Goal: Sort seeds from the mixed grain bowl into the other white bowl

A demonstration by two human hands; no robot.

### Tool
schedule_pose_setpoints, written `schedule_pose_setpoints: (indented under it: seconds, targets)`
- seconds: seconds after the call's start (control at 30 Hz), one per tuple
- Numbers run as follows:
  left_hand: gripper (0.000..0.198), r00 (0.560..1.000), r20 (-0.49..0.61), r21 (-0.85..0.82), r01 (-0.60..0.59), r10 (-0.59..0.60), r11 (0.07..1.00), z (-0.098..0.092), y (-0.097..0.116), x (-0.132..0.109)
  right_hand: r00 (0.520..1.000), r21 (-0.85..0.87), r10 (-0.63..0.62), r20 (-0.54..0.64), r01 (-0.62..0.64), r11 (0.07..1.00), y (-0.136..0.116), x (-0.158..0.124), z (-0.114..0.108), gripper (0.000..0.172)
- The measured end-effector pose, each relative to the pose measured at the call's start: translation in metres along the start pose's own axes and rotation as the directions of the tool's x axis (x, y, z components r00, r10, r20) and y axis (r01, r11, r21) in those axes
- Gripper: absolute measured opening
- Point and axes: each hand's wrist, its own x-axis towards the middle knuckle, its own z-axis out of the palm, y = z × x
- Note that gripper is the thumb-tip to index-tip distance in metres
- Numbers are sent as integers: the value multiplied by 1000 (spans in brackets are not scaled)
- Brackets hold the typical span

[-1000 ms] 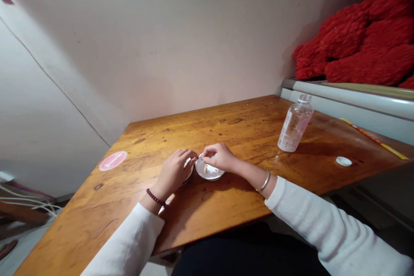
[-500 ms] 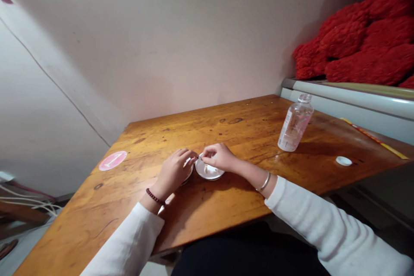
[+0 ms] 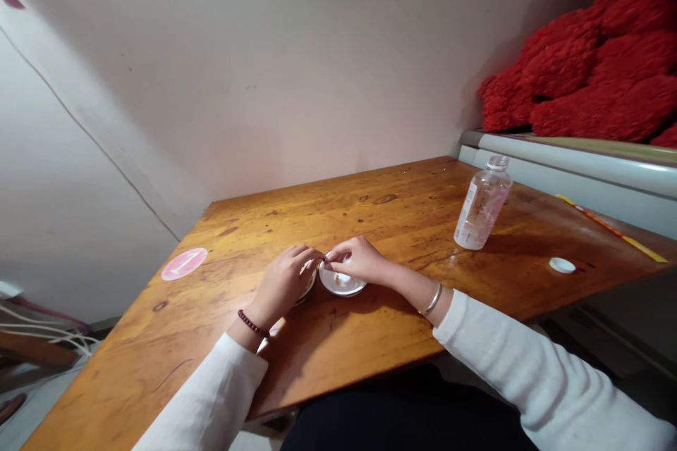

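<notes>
Over two small white dishes, the fingertips of my hands meet. My left hand (image 3: 288,275) covers most of the left dish (image 3: 307,290), so its contents are largely hidden. My right hand (image 3: 360,261) is pinched at the far edge of the right dish (image 3: 343,287), where a few small pale-brown bits lie. Between the touching fingertips is a tiny dark thing, too small to name. Both hands have their fingers closed around it. A dark bead bracelet (image 3: 254,324) circles my left wrist and a silver bangle (image 3: 434,298) my right.
On the wooden table (image 3: 296,218), a clear open bottle (image 3: 482,204) stands at the right, with a white cap (image 3: 562,266) nearby. A yellow-and-red strip (image 3: 608,225) lies at the right edge. A pink round sticker (image 3: 184,264) is at the left. Red plush (image 3: 592,63) sits behind.
The fingertips of both hands have drawn slightly closer together, and my right hand has shifted a little. The dishes, bottle and cap stay in place; the view has tilted very slightly.
</notes>
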Motion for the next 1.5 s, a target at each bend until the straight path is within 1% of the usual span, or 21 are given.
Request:
schedule_pose_setpoints:
  seconds: [0.13,0.2,0.23,0.3,0.37,0.43,0.47,0.57,0.63,0.73,0.8,0.93,1.1,1.23,1.33,1.43,1.5]
  targets:
    - [20,999,-22,48,49,-48,998,-3,4,0,999,26,42,-8,-42,999,3,1,1,26]
    - [23,994,-42,84,103,-100,991,-6,6,0,999,20,32,-19,-32,999,3,2,0,29]
    - [26,988,-52,113,150,-145,982,-7,7,1,1000,15,20,-21,-20,1000,2,1,0,29]
    - [32,958,-66,196,286,-278,938,-9,7,1,1000,1,-3,-28,3,1000,-1,1,-2,25]
    - [38,908,-76,281,417,-413,865,-10,6,1,999,-11,-10,-41,10,1000,-4,0,-3,20]
    - [41,870,-69,334,482,-489,810,-11,3,1,999,-27,2,-55,-4,1000,-6,0,-3,17]
    - [41,862,-60,349,490,-503,799,-11,2,0,998,-34,11,-58,-13,999,-7,0,-4,16]
    - [40,861,-15,367,478,-509,798,-10,-2,-1,999,-33,29,-45,-31,999,-8,-1,-4,15]
    - [38,867,20,357,458,-497,814,-10,-3,-2,999,-17,29,-29,-30,999,-7,-1,-4,17]
    - [32,877,72,297,436,-476,850,-10,-2,-3,1000,-8,22,-22,-23,1000,-5,0,-4,22]
    - [30,882,101,249,425,-460,870,-10,-1,-3,999,-22,22,-37,-23,999,-4,1,-4,19]
    - [30,882,127,215,422,-454,881,-11,1,-2,996,-50,22,-85,-26,998,-3,2,-5,15]
    - [29,879,154,214,415,-450,884,-12,2,-2,996,-24,7,-91,-9,1000,-3,2,-4,14]
    - [29,879,148,227,417,-454,880,-12,1,-2,996,-34,17,-88,-20,999,-5,1,-4,13]
    - [27,878,104,199,442,-468,874,-11,0,-2,995,-60,36,-91,-42,997,-5,0,-5,12]
    - [27,885,67,70,456,-460,887,-10,-2,-1,995,-71,47,-92,-54,996,-5,0,-5,11]
    - [28,913,61,-61,407,-404,911,-9,-3,1,995,-56,46,-91,-51,997,-5,0,-5,11]
